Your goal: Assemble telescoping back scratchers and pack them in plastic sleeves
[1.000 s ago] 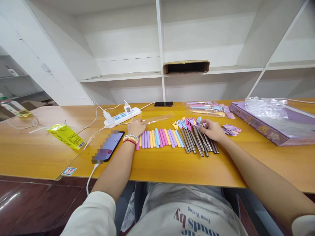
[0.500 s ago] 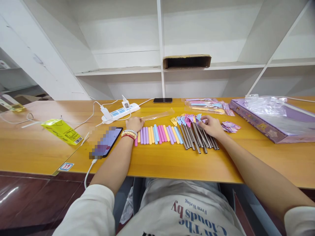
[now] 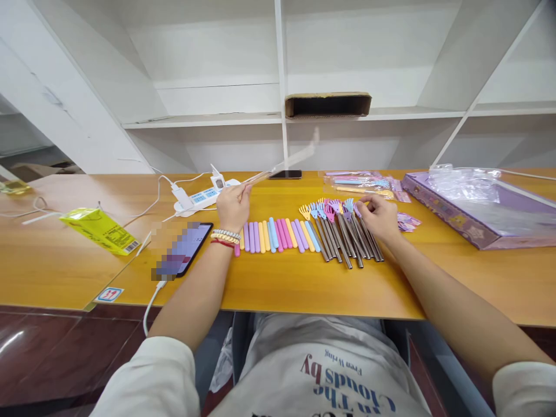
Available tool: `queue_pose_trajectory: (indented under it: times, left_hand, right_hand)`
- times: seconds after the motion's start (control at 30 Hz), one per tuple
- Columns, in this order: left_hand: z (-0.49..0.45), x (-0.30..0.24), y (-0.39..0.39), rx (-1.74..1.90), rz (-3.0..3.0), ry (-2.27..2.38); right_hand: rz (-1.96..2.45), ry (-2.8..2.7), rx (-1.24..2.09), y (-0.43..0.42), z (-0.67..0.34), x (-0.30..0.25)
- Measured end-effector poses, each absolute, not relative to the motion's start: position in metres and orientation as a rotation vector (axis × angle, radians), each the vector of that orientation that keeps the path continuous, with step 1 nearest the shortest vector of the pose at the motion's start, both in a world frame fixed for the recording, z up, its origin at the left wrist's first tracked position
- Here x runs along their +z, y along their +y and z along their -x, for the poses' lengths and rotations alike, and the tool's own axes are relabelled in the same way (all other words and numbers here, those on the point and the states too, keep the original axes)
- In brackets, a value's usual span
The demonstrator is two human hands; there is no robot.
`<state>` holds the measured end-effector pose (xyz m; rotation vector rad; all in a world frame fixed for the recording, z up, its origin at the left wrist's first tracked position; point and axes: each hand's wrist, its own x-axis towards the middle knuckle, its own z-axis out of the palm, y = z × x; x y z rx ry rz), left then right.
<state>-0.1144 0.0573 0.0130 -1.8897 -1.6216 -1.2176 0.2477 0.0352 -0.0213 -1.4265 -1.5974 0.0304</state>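
Observation:
My left hand (image 3: 233,205) is raised just above the wooden table (image 3: 282,278) and pinches one end of a long clear plastic sleeve (image 3: 290,160), which slants up to the right. Below it lies a row of pastel silicone tubes (image 3: 278,234), purple, yellow, blue and pink. My right hand (image 3: 379,217) rests with curled fingers on a bunch of metal rods (image 3: 345,240) tipped with small coloured hand-shaped heads (image 3: 329,209). Its fingertips touch the rightmost heads.
A smartphone (image 3: 182,255) on a cable lies left of my left wrist, with a white power strip (image 3: 204,198) and a yellow packet (image 3: 99,230) further left. Another phone (image 3: 287,174), packed items (image 3: 360,184) and a purple box (image 3: 473,214) with plastic bags sit at the back right. White shelves stand behind.
My left hand has lifted the clear sleeve off the table, so it now tilts up into the air. My right hand has stayed on the rod heads.

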Motion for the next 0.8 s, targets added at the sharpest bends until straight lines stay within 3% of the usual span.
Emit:
queue_pose_trajectory:
  times: [0.13,0.33,0.43,0.63,0.8]
  left_hand:
    - [0.075,0.021,0.028,-1.309,2.044,-1.1]
    - [0.02,0.015,-0.016,-1.163,2.325,-0.358]
    - [0.009,0.008,-0.022,-1.012,2.473,-0.236]
    - [0.006,-0.002,-0.016,-1.031,2.665,-0.388]
    - [0.003,-0.003,-0.016,-1.386,2.811,-0.668]
  right_hand:
    - [1.228,-1.596,0.157,0.017,-0.235,-0.006]
    - [0.794,-1.674,1.174,0.0,-0.218,0.001]
    - [0.711,-1.64,1.463,-0.007,-0.209,-0.003]
    - [0.871,-1.541,1.361,-0.013,-0.188,-0.004]
    - [1.016,-1.597,0.873,-0.014,-0.183,-0.004]
